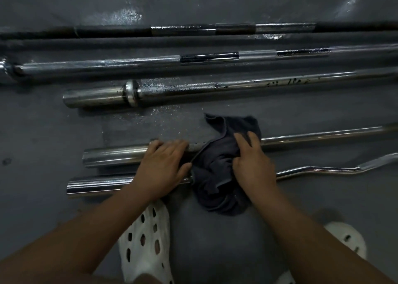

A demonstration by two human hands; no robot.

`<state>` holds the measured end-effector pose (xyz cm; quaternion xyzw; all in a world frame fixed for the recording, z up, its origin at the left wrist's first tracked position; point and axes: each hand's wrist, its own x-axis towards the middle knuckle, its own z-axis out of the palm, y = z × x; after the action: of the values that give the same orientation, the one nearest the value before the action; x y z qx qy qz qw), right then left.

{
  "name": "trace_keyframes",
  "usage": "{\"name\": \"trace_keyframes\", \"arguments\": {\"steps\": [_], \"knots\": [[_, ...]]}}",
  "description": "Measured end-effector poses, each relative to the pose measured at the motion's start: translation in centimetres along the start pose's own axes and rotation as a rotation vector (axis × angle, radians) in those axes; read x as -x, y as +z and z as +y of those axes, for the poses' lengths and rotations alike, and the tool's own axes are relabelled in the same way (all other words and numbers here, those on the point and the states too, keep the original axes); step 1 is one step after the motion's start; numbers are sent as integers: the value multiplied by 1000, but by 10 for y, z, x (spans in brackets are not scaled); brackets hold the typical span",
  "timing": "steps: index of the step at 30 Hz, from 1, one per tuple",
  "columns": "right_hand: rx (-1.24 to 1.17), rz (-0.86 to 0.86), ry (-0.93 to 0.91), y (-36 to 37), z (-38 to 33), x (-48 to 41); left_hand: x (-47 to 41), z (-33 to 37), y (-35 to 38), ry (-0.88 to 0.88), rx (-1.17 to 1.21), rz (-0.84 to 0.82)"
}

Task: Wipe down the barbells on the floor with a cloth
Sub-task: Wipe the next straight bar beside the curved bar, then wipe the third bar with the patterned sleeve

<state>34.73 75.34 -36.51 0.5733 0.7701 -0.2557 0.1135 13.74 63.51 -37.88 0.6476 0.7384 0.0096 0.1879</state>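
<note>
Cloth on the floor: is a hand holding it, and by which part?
The right hand grips the cloth at its bunched middle, over a barbell. The left hand only rests on that barbell.

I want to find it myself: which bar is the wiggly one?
On the dark grey floor lie long metal bars, side by side. Go to the one nearest the white holed shoes, partly under the dark grey cloth. This shiny chrome bar bends in zigzags; its neighbours run straight.
</note>
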Motion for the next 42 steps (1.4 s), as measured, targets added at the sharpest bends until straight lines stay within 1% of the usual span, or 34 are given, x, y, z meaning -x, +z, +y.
{"name": "trace_keyframes", "arguments": {"steps": [3,6,7,10,11,13,15,17,21,23,25,28,32,36,40,42], "knots": [[-98,43,-62,-6,1,8,7,2,-5,1,12,-30],[-100,58,-121,-18,5,14,16,10,-9,-19,19,-73],[-75,27,-125,-22,6,17,18,13,-11,-23,16,-84],[-13,-145,-100,-35,1,27,23,19,-21,-39,20,-121],[-23,-170,-110,-41,-1,30,24,20,-27,-54,35,-132],[-47,-152,-148,-54,-5,35,25,21,-41,-74,42,-123],[-51,-90,-182,-70,-7,43,25,25,-58,-55,11,-98],[-51,11,-236,-86,-10,52,26,34,-79,-5,-29,-61],[-24,230,-442,-117,-13,80,32,60,-129,45,-94,100],[-9,339,-560,-132,-9,96,41,80,-151,56,-113,190],[8,425,-641,-148,4,119,57,110,-166,42,-119,257],[16,516,-698,-166,25,143,80,149,-178,22,-64,312],[21,592,-747,-188,78,190,116,215,-194,29,-11,355],[76,651,-760,-218,122,228,136,278,-221,97,-18,381],[119,699,-762,-246,156,241,125,329,-242,151,-95,347],[116,712,-763,-254,172,239,108,352,-246,156,-137,294]]}}
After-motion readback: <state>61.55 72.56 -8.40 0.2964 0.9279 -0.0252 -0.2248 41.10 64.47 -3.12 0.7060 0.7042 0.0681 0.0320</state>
